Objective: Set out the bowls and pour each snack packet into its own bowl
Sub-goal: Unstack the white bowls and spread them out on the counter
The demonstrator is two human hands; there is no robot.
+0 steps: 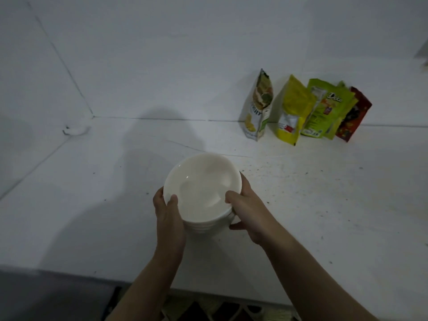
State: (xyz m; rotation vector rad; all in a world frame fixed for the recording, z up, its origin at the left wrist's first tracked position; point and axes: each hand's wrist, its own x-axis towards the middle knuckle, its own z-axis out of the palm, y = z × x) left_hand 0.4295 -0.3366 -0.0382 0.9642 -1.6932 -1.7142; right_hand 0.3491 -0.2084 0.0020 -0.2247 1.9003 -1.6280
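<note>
Presently both the left hand [168, 212] and right hand [245, 208] grip a stack of empty white bowls [201, 188]; snack packets [303, 110] stand far right.

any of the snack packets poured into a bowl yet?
No: the top bowl of the stack, held by the left hand and right hand, is empty, and the packets stand against the wall.

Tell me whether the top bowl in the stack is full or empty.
Empty. The top bowl shows only its bare white inside, and the snack packets stand apart by the wall.
</note>
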